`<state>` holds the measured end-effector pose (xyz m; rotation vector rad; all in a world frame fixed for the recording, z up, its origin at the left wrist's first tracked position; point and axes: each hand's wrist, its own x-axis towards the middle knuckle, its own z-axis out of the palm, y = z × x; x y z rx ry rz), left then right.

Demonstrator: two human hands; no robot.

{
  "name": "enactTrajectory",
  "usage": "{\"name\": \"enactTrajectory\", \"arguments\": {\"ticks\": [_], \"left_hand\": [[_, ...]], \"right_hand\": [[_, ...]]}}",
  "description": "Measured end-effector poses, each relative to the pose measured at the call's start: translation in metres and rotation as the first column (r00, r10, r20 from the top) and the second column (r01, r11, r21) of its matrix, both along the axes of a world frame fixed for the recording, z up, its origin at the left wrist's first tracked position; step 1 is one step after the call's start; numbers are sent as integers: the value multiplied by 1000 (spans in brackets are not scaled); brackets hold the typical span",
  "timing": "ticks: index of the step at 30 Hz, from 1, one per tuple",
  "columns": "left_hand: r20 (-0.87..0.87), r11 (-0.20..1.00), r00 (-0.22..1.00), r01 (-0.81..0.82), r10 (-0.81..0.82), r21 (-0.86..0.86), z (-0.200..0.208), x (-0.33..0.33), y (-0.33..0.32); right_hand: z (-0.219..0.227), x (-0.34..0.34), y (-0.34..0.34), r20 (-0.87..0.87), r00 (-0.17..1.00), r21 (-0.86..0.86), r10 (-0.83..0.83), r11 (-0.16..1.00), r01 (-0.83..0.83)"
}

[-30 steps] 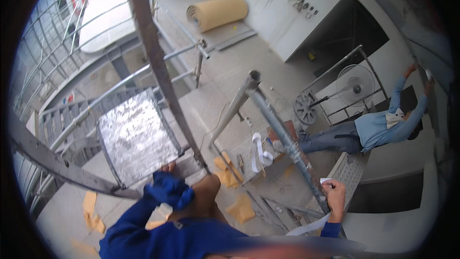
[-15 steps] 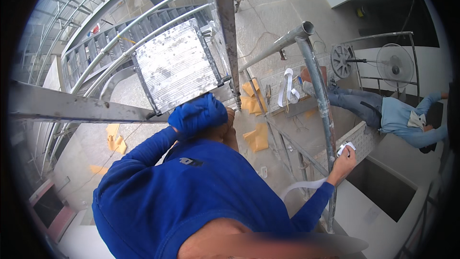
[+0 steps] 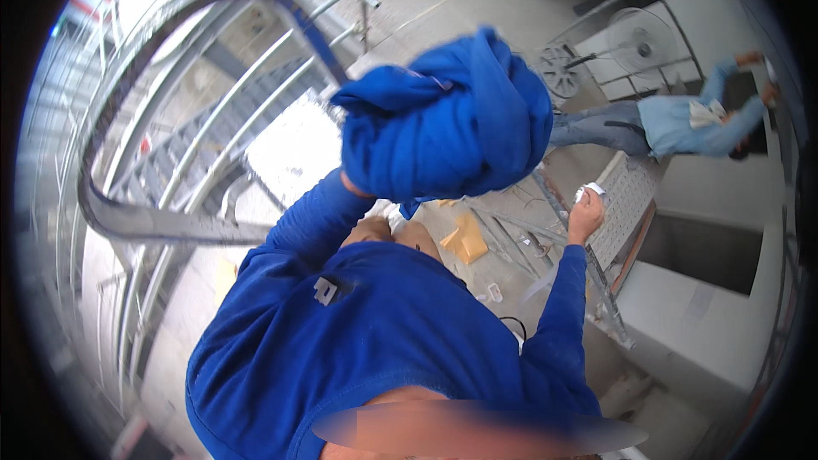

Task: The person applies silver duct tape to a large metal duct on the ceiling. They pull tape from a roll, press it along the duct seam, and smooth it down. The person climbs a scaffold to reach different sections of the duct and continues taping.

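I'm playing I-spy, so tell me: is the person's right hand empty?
No, the right hand is holding a small white thing.

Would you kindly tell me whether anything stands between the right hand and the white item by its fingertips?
Nothing visible does: the right hand holds the white item at its fingertips. The blue cloth bundle is off to the left, not between them.
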<state>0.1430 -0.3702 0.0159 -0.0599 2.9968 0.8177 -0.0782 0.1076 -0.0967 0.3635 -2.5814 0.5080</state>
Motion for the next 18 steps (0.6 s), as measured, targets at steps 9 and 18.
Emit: {"name": "enactTrajectory", "arguments": {"ticks": [9, 18], "left_hand": [[271, 900, 919, 356, -287, -253, 144, -29, -31], [530, 726, 807, 525, -259, -444, 241, -42, -40]], "right_hand": [[-3, 5, -4, -47, 997, -60, -68, 996, 65], [-1, 8, -7, -91, 991, -82, -93, 993, 86]]}}
